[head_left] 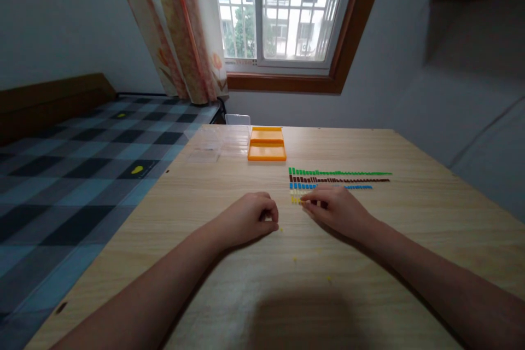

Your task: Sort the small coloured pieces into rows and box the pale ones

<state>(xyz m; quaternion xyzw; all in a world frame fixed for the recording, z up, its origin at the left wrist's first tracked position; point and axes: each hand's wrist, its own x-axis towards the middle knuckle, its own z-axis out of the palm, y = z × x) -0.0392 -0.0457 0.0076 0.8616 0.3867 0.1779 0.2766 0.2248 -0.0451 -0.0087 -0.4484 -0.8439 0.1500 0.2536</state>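
The right hand (340, 208) has its thumb and fingertips close together at the yellow row (296, 200), though I cannot tell whether they grip a piece. That row lies nearest the person of 5 on the table (205, 295), with the pale (295, 193), blue (302, 186), brown (307, 179) and green rows (308, 171) beyond. The left hand (248, 219) is curled beside a loose yellow bit (281, 229), its grip hidden.

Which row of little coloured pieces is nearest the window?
The bright green row; the brown row, blue row, pale row and yellow row lie nearer the camera.
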